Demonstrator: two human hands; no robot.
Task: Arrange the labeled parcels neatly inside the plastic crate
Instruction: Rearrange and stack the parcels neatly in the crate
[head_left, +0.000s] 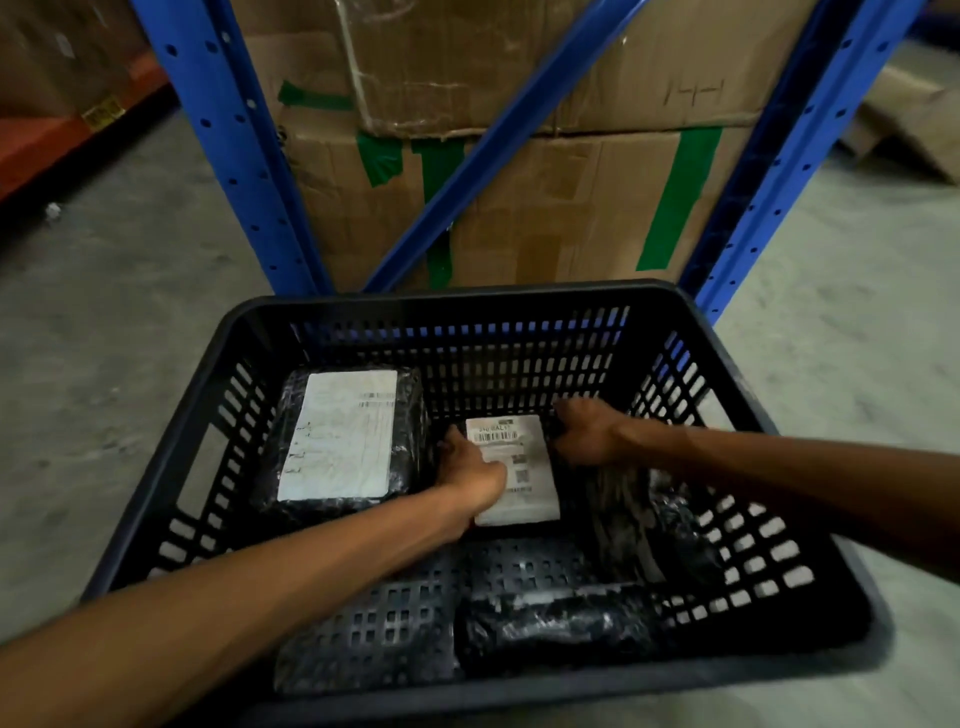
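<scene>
A black plastic crate (810, 631) with slotted walls is seen from above on a grey concrete floor (109, 291), with two bare forearms reaching into it from the near side. A small labelled parcel (519, 470), wrapped in dark film with a white barcode label facing up, is held near the middle of the crate floor, toward the far wall. The left hand (470, 470) is pressed on its left edge and near corner, fingers closed against it; the right hand (587, 434) is clenched on the dark wrapping at its right edge. A larger labelled parcel (340, 434) lies flat just to the left, in the far left part of the crate, label up.

Two more dark wrapped bundles are seen without labels showing: one bundle at the right wall (670, 525) and one bundle at the near wall (556, 631).

The step in hand is judged to be the seating of the small parcel. It is best lowered flat, label kept upward, and slid left until its edge lies parallel to and snug against the larger parcel, so that floor is left free for the other bundles.

The parcel's underside and its contact with the crate floor are hidden. The label print is blurred and cannot be read. Both elbows are cut off by the frame. Behind the crate, taped cardboard boxes (545, 208) in a blue rack (234, 156) are partly seen.
</scene>
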